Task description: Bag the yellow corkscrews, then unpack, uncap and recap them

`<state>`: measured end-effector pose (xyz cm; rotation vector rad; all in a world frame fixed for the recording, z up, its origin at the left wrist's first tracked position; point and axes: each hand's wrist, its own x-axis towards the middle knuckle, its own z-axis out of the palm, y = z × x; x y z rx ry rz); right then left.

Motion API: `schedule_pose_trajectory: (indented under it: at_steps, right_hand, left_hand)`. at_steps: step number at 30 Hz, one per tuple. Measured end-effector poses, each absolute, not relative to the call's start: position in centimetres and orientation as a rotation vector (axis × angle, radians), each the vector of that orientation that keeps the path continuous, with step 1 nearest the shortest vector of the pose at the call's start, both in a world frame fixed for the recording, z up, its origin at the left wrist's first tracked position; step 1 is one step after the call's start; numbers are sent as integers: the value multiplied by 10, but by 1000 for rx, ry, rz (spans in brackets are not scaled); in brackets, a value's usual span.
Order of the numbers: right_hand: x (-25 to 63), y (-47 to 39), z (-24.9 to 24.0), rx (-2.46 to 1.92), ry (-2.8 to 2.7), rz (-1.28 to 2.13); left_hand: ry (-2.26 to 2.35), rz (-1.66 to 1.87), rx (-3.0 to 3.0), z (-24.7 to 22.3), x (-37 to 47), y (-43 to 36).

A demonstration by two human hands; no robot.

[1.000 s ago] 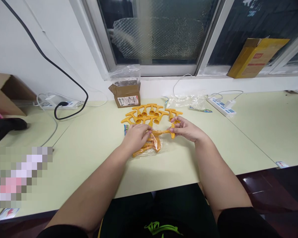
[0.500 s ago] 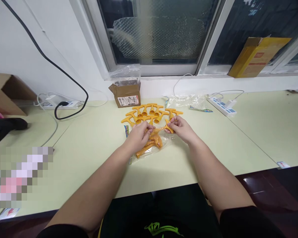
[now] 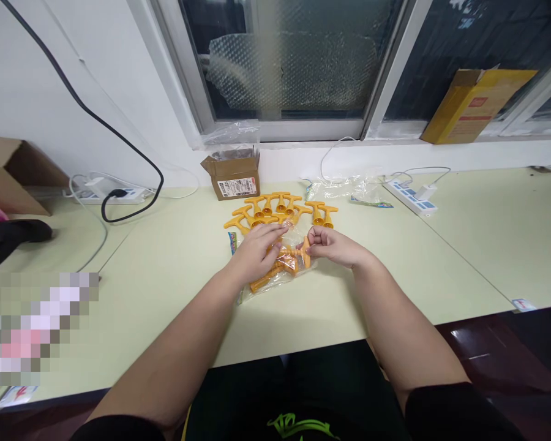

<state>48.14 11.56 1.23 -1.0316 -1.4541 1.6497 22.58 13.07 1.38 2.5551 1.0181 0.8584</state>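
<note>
A clear plastic bag (image 3: 282, 280) lies on the table in front of me with orange T-shaped plastic pieces in it. My left hand (image 3: 256, 252) grips the bag's upper left part, its thumb and fingers closed over the film. At the bag's right side my right hand (image 3: 334, 246) pinches the crossbar of an orange T-shaped piece (image 3: 307, 252), whose ribbed stem points left into the bag. Just beyond the hands, several yellow T-shaped pieces (image 3: 267, 203) with hollow cone ends lie in rows, some partly hidden by my left hand and the film.
Behind the rows stands a small open cardboard box (image 3: 236, 177). Crumpled clear packaging (image 3: 349, 187) and a power strip (image 3: 411, 197) lie to the right. On the left are another power strip (image 3: 133, 195), a black cable (image 3: 85, 107), a black handled object (image 3: 18, 233) and a larger carton (image 3: 9, 165).
My right hand has lowered the orange T-shaped piece toward me and left, and its crossbar now stands at the bag's right side. My left hand stays at the bag, fingers stretched slightly farther.
</note>
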Motion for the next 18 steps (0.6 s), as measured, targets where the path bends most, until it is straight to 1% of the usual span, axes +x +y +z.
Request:
schedule_pose_trajectory:
  at_steps: [3,6,13,18]
  right_hand:
    - [480,119,8,-1153,-1353,1675]
    - [475,122,3,-1176,-1274,1612]
    - [478,121,2,-979,-1652,1385]
    - [483,118,6,-866,-1799,1425]
  left_hand:
    - [976,779,2629,15,227,128]
    - [939,705,2695,16,230,124]
    - [943,658,2746,16,230,121]
    - [927,625,2759,18,229,120]
